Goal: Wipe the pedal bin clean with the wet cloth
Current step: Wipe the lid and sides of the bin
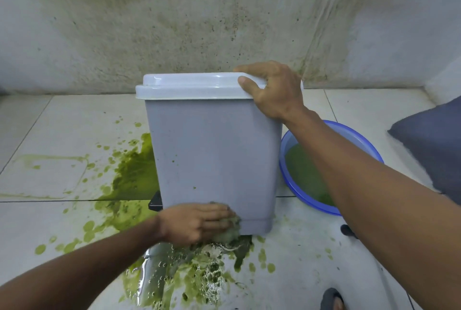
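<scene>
The grey pedal bin (214,155) stands on the tiled floor (62,122) close to a stained wall (174,22), its pale lid (189,87) closed. The right hand (277,92) grasps the lid's right front corner, thumb on the front edge and fingers curled over the top. Low on the bin's front face, just above its base, the left hand (197,222) lies flat, its fairly straight fingers pressing the wet cloth (230,231) against the plastic; the cloth shows as a greyish-green wad under and past the fingertips. A black pedal (155,203) juts out at the bin's lower left. To the left of the bin a dark green spill (134,175) spreads over the tiles with scattered droplets, and directly in front of the bin lies a bubbly, green-tinged puddle (179,269). Just to the right of the bin sits a blue basin (321,209) holding greenish water, partly hidden by the right forearm. Farther right of the bin is a dark grey cushion-like thing (434,150).
</scene>
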Tool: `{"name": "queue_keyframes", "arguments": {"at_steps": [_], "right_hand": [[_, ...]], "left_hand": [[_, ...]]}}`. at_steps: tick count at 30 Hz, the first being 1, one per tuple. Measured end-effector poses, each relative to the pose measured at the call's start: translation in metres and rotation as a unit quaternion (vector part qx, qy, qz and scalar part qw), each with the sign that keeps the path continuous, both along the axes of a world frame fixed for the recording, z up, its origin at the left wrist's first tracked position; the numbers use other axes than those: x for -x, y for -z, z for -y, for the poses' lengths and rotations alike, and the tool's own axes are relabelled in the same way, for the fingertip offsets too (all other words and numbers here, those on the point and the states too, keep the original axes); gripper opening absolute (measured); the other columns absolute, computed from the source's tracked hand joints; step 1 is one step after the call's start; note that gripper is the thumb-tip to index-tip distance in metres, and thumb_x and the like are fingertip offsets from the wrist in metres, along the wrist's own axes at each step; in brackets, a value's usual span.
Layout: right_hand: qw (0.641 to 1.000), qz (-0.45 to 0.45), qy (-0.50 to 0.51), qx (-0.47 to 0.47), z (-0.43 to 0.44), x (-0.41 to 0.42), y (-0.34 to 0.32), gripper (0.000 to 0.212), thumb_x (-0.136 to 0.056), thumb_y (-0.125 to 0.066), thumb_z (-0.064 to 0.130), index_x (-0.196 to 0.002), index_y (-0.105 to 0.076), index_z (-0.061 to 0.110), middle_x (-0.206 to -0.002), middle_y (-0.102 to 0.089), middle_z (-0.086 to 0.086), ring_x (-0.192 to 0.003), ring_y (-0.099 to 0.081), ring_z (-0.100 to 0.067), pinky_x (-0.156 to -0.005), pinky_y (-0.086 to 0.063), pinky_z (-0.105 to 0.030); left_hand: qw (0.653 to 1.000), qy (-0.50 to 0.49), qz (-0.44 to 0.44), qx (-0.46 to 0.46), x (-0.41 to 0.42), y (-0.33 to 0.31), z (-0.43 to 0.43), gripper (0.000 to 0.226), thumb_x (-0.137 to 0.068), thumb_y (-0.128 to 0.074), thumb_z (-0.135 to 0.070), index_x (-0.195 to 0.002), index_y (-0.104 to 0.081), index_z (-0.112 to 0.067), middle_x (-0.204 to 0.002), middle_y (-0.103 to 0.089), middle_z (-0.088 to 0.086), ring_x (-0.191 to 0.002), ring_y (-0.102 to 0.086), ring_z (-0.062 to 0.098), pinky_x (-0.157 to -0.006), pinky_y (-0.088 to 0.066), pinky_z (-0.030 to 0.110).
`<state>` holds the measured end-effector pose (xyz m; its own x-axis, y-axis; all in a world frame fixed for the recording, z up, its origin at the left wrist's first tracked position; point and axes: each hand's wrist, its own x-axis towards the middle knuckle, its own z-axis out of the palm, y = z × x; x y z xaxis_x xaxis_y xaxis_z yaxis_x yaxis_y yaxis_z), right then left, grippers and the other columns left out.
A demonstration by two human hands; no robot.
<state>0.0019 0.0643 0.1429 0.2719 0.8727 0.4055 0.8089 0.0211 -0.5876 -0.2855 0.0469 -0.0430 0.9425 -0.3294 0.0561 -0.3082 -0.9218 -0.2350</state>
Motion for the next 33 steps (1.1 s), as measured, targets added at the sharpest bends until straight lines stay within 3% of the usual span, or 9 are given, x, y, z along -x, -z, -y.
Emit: {"name": "queue_keyframes", "arguments": {"at_steps": [2, 5, 9, 13, 18, 23, 26, 28, 33], "right_hand": [[1.000, 0.000, 0.000, -0.007, 0.000, 0.001, 0.000, 0.031, -0.091, -0.056, 0.044, -0.115, -0.073, 0.037, -0.118, -0.072, 0.013, -0.112, -0.061, -0.012, -0.099, -0.042, -0.031], [1.000, 0.001, -0.004, -0.013, 0.000, 0.002, 0.000, 0.032, -0.090, -0.056, 0.044, -0.115, -0.073, 0.036, -0.117, -0.072, 0.012, -0.111, -0.062, -0.014, -0.099, -0.043, -0.032], [1.000, 0.000, -0.006, -0.019, 0.000, 0.000, 0.001, 0.032, -0.089, -0.057, 0.045, -0.115, -0.073, 0.036, -0.117, -0.073, 0.011, -0.111, -0.062, -0.015, -0.097, -0.043, -0.030], [1.000, 0.005, -0.008, -0.020, 0.000, 0.000, 0.003, 0.030, -0.091, -0.057, 0.042, -0.116, -0.072, 0.038, -0.115, -0.072, 0.011, -0.109, -0.061, -0.014, -0.096, -0.041, -0.029], [1.000, -0.005, 0.000, -0.025, 0.002, 0.002, 0.003, 0.029, -0.090, -0.056, 0.042, -0.114, -0.073, 0.039, -0.114, -0.073, 0.013, -0.107, -0.061, -0.014, -0.098, -0.045, -0.035], [1.000, -0.003, 0.001, -0.026, -0.001, 0.002, 0.004, 0.027, -0.091, -0.058, 0.041, -0.113, -0.073, 0.040, -0.112, -0.073, 0.013, -0.104, -0.062, -0.011, -0.091, -0.043, -0.028], [0.999, -0.004, 0.001, -0.032, -0.001, 0.003, 0.004, 0.030, -0.089, -0.057, 0.042, -0.114, -0.074, 0.037, -0.112, -0.073, 0.011, -0.106, -0.063, -0.015, -0.095, -0.046, -0.034], [0.999, 0.000, 0.000, -0.037, 0.001, 0.003, 0.004, 0.031, -0.088, -0.057, 0.043, -0.113, -0.074, 0.037, -0.112, -0.073, 0.009, -0.105, -0.063, -0.017, -0.096, -0.047, -0.038], [0.999, -0.003, 0.006, -0.042, 0.002, 0.002, 0.005, 0.031, -0.087, -0.057, 0.045, -0.112, -0.074, 0.038, -0.113, -0.073, 0.011, -0.108, -0.064, -0.016, -0.098, -0.048, -0.043]], "left_hand": [[0.998, -0.040, 0.051, 0.002, 0.001, -0.025, -0.026, 0.042, -0.090, -0.073, -0.013, -0.131, -0.066, -0.004, -0.150, -0.050, 0.011, -0.151, -0.028, 0.032, -0.127, -0.019, 0.042], [0.975, -0.154, 0.149, 0.054, -0.025, -0.067, -0.049, 0.044, -0.100, -0.045, -0.003, -0.144, -0.048, 0.006, -0.155, -0.042, 0.020, -0.149, -0.032, 0.038, -0.124, -0.023, 0.049], [0.924, -0.272, 0.248, 0.106, -0.075, -0.083, -0.028, 0.060, -0.085, -0.050, 0.009, -0.145, -0.045, 0.009, -0.156, -0.039, 0.023, -0.149, -0.030, 0.042, -0.123, -0.023, 0.055], [0.964, -0.178, 0.167, 0.103, -0.067, -0.040, -0.001, 0.056, -0.094, -0.041, -0.003, -0.149, -0.040, 0.006, -0.160, -0.036, 0.018, -0.151, -0.026, 0.037, -0.124, -0.024, 0.052], [0.997, -0.071, 0.038, 0.009, 0.013, -0.009, -0.007, 0.060, -0.098, -0.054, -0.010, -0.154, -0.034, -0.003, -0.163, -0.033, 0.011, -0.155, -0.021, 0.025, -0.127, -0.017, 0.040], [0.963, -0.211, 0.159, 0.045, 0.027, -0.057, -0.059, 0.051, -0.100, -0.037, -0.006, -0.150, -0.037, 0.004, -0.156, -0.038, 0.021, -0.151, -0.025, 0.036, -0.126, -0.018, 0.050], [0.904, -0.322, 0.272, 0.075, -0.016, -0.082, -0.054, 0.059, -0.087, -0.055, 0.004, -0.145, -0.046, 0.008, -0.155, -0.040, 0.024, -0.150, -0.027, 0.041, -0.124, -0.021, 0.055], [0.878, -0.346, 0.316, 0.100, -0.047, -0.083, -0.034, 0.057, -0.091, -0.062, -0.006, -0.144, -0.047, 0.007, -0.155, -0.041, 0.023, -0.149, -0.030, 0.042, -0.123, -0.023, 0.055], [0.910, -0.299, 0.266, 0.106, -0.062, -0.033, 0.017, 0.060, -0.095, -0.063, -0.017, -0.149, -0.044, 0.000, -0.159, -0.037, 0.017, -0.151, -0.028, 0.037, -0.122, -0.028, 0.053]]}}
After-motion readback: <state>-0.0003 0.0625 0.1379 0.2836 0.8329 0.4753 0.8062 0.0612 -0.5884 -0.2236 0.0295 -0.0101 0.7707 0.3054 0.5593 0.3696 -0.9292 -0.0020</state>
